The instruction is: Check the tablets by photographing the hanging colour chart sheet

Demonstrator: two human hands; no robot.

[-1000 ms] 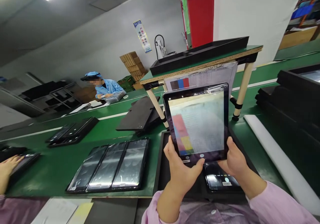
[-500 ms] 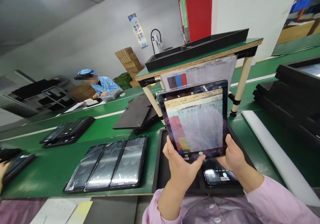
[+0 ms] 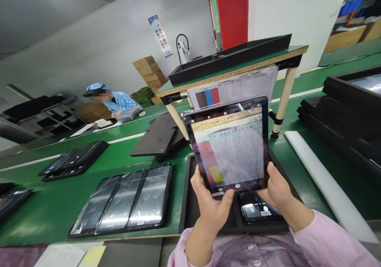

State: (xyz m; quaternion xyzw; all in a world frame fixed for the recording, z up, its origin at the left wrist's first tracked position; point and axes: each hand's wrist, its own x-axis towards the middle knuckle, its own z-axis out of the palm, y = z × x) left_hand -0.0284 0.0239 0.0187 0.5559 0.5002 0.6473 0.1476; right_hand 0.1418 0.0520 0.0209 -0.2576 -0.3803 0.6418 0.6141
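So, the black-rimmed rectangular glass tablet (image 3: 228, 152) is up above the bench, tilted, its lit screen showing pink, blue and yellow blocks beside lines of print. Left hand (image 3: 210, 203) grips its lower left corner, right hand (image 3: 278, 187) its lower right edge. Below the tablet is a shallow black tray (image 3: 189, 213) holding a second dark glossy tablet (image 3: 253, 208). Behind the tablet hangs a white printed sheet (image 3: 238, 87) with colour blocks. Chinese heading on the screen; the finer lines and the tablets' little white labels are too small to read.
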